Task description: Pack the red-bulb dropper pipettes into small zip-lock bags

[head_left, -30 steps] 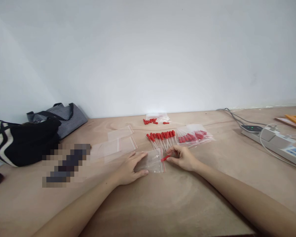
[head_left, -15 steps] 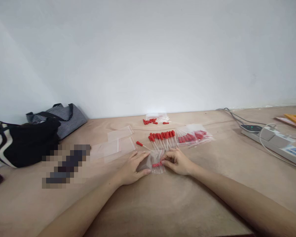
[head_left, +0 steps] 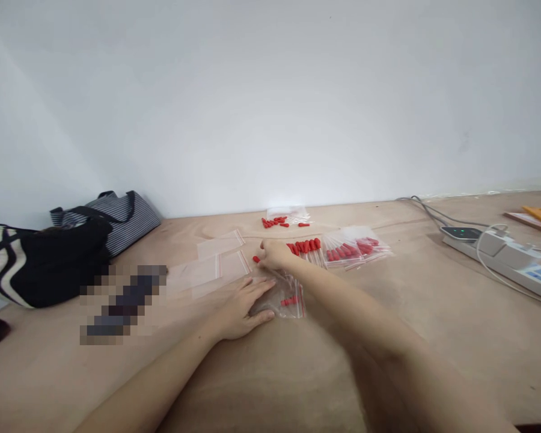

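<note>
My left hand (head_left: 246, 307) lies on the table with its fingers spread, its fingertips at the left edge of a clear zip bag (head_left: 277, 304). A red-topped piece (head_left: 290, 300) shows inside that bag. My right hand (head_left: 274, 255) reaches over the bag, fingers bent at a single red-topped dropper (head_left: 256, 259); whether they grip it is unclear. Partly behind my right wrist, a row of red-topped droppers (head_left: 311, 245) with clear stems lies side by side. Filled clear bags (head_left: 351, 248) with more red tops rest right of the row.
Flat clear bags (head_left: 207, 270) lie left of centre. Loose red tops (head_left: 275, 222) and a bag (head_left: 293, 214) are near the wall. A black bag (head_left: 58, 258) and a striped bag (head_left: 135, 222) stand left. A power strip (head_left: 500, 258) with cables is at right.
My right hand has left the right edge of the open bag and moved up and left to the single dropper. My left hand has stayed by the bag.
</note>
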Available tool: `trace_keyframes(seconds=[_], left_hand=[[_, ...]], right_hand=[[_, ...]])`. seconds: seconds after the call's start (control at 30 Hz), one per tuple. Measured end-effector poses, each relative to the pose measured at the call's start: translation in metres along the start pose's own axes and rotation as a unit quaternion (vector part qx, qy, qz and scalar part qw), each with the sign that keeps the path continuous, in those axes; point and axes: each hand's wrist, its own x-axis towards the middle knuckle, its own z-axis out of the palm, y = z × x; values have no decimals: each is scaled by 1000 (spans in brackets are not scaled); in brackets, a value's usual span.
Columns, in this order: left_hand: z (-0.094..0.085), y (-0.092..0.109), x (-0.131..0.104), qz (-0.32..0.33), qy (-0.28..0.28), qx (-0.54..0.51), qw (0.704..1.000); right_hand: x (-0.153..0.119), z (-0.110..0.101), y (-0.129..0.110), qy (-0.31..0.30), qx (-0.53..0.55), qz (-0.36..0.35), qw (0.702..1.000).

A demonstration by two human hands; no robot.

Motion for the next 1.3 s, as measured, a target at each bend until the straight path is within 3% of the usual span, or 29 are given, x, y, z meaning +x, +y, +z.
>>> trace_keyframes(seconds=[0.17,0.3,0.37,0.43,0.5,0.6,0.7,0.83,0.9,1.03,1.13,1.2,1.3], left_hand=[[-4,1,-3,-3,-12,8,1000],[-2,1,-3,0,-1,3,1000],[-1,-1,-3,3,4,-3,1000],[1,-2,-3,6,8,-8,1000],[1,-3,-3,6,11,-9,1000],[0,-2,-3,3,13,-9,1000],[-1,-1,-2,-6,11,-3,1000],[-1,-1,-2,-7,7,-1,1000],[0,-1,-2,-13,7,0,1000],[0,-1,-3,-13,14,-9,1000],[1,-1,-3,-9,21,-19,1000],[2,-2,-3,-4,24,-23,999],[4,-4,-3,0,25,-25,999]], right_hand=[[7,-3,-3,-21,33,-13,999],[-8,-24,27,47,114,-71,990],[-25,-33,52,139,326,-91,931],[-46,-38,77,164,483,-52,858],[-69,-37,99,186,569,-5,801],[-96,-32,116,187,611,44,768],[-109,-26,115,183,621,53,760],[-112,-17,102,154,633,49,757],[-113,-13,97,131,625,42,769],[-119,-9,89,83,510,-3,856],[-121,-7,82,95,372,-30,923],[-121,-5,77,104,304,-51,946],[-119,-1,70,89,276,-78,954]])
